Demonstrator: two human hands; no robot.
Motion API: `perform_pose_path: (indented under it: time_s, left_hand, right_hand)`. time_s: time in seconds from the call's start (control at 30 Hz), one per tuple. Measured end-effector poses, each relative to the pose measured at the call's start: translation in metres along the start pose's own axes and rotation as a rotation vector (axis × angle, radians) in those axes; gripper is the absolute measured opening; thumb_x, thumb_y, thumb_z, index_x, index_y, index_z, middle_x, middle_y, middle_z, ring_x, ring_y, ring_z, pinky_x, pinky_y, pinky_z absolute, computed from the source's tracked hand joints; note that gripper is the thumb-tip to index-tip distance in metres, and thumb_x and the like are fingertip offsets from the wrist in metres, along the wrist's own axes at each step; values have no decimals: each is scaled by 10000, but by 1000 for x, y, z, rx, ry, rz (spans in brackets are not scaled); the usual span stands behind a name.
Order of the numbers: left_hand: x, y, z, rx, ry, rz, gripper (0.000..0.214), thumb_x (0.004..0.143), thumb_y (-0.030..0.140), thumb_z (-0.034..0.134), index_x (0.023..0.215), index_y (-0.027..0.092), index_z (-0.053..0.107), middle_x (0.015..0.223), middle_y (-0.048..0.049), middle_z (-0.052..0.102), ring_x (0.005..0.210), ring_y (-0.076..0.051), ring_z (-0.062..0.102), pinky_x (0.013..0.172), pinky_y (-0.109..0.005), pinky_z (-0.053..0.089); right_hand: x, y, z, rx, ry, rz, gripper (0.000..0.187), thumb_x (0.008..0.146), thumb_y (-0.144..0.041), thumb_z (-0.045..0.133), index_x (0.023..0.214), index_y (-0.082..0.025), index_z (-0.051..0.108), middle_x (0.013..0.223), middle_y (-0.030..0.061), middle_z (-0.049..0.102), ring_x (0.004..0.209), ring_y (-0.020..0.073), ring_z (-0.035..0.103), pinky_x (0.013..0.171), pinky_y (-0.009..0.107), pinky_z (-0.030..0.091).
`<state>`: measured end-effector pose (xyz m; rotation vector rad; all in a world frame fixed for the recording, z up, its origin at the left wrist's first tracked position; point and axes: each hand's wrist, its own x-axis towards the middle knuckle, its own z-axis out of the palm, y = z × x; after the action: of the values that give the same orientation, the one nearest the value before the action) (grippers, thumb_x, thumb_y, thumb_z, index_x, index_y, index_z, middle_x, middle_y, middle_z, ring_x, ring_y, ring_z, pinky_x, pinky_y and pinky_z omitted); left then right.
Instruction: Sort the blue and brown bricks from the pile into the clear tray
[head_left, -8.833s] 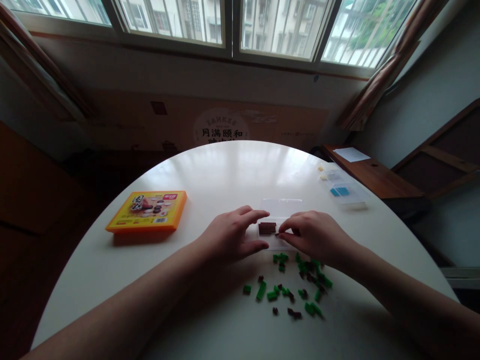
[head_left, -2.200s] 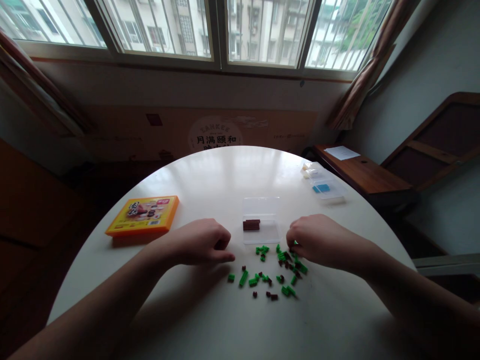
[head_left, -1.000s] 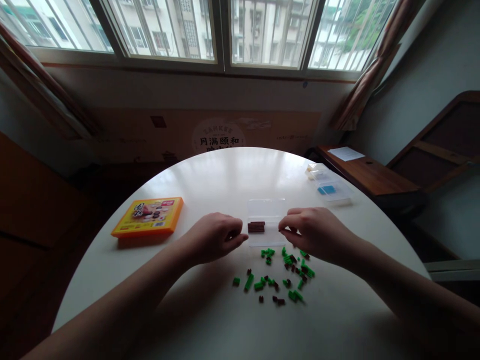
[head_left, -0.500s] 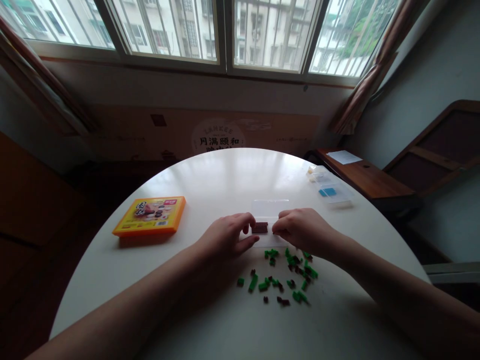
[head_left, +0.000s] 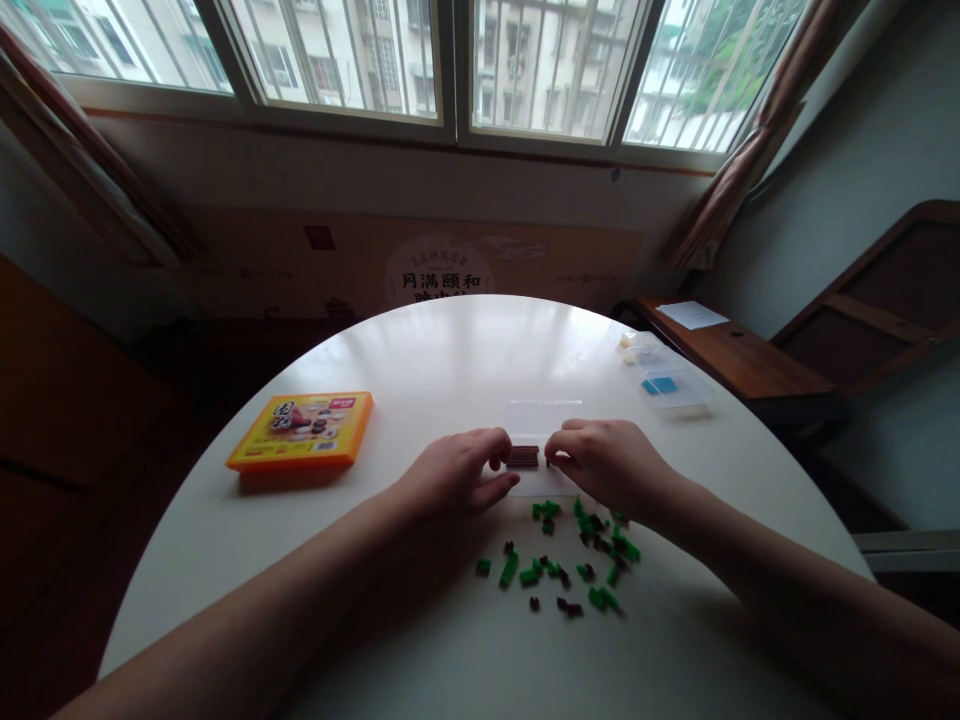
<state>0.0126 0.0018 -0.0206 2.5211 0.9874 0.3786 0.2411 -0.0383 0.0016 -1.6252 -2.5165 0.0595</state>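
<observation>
A dark brown block of small building bricks (head_left: 523, 457) lies on a clear plastic case (head_left: 544, 484) in front of me. My left hand (head_left: 466, 468) is at its left side, thumb and curled fingers apart, holding nothing; whether a fingertip touches the block I cannot tell. On the other side my right hand (head_left: 600, 455) pinches a tiny brown brick (head_left: 548, 462), just short of the block's right end. Loose green bricks (head_left: 508, 569) and brown bricks (head_left: 573, 609) are scattered on the table nearer to me.
A yellow and orange game box (head_left: 300, 432) sits on the left of the round white table (head_left: 420, 345). At the far right edge are clear plastic cases (head_left: 679, 395) with blue pieces (head_left: 659, 385). Beyond them stands a wooden desk (head_left: 765, 355) with a paper (head_left: 691, 315).
My right hand's fingers have shifted slightly, and the tiny brown brick now shows below its fingertips. My left hand keeps its place. The whole view has moved a little.
</observation>
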Motion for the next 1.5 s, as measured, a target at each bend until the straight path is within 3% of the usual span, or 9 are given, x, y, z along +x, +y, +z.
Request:
perform_pose_path:
  time_s: [0.4,1.5]
  left_hand:
    - [1,1,0,34,-11,9,154,848,361,563,856,208,540,748,7,610,607,-144,533,579,-251,386]
    - [1,0,1,84,-23,30,172,877,384,540,880,211,541,835,-11,658,647,-161,568,586,-258,379]
  right_hand:
    - [-3,5,5,58,-30,47,177,879,-303,590,864,-280,764,838,-4,734,694,157,630,571,245,386]
    - [2,-4,9,14,8,72,202,909,-297,560,931,-292,761,882,-6,738,729,159,650,581,257,403]
